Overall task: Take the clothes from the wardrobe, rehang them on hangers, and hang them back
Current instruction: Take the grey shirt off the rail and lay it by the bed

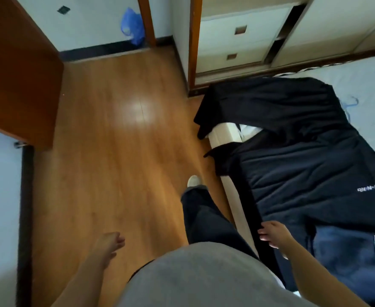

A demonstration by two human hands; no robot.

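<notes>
A dark navy jacket (310,173) with a small white logo lies spread flat on the bed at the right, its sleeves hanging over the bed's edge. My right hand (272,234) hovers over the jacket's near hem, fingers relaxed and holding nothing. My left hand (109,242) hangs over the wooden floor with loosely curled fingers, holding nothing. The wardrobe (237,41) stands at the top, showing white drawers and a dark gap beside a sliding door. I see no hanger.
A brown wooden door (18,69) stands open at the left. A blue plastic bag (133,27) leans against the far wall. The bed's cream frame (228,131) runs along the right of the wooden floor (115,134). My leg and shoe are next to the bed.
</notes>
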